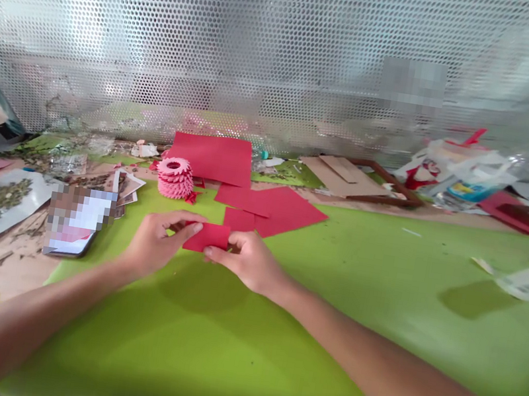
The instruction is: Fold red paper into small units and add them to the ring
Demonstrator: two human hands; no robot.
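Observation:
Between my two hands, a small rectangle of red paper (pixel 208 238) is held up a little above the green table cover. My left hand (pixel 160 238) pinches its left end between thumb and fingers. At the right end, my right hand (pixel 249 259) grips it the same way. Just beyond lie larger red paper sheets (pixel 292 212), partly overlapping, with another red sheet (pixel 213 158) behind them. To the left of these stands a round pink folded-paper piece (pixel 176 178) with a toothed rim and a hollow top. Small red scraps lie around its base.
A phone (pixel 73 228) lies at the left, near photo prints (pixel 128 190) and a plastic sheet with dried leaves (pixel 6 197). Bags (pixel 459 172), a brown frame (pixel 392 185) and cardboard (pixel 343 176) sit at the back right. A perforated metal panel (pixel 270 38) closes off the back.

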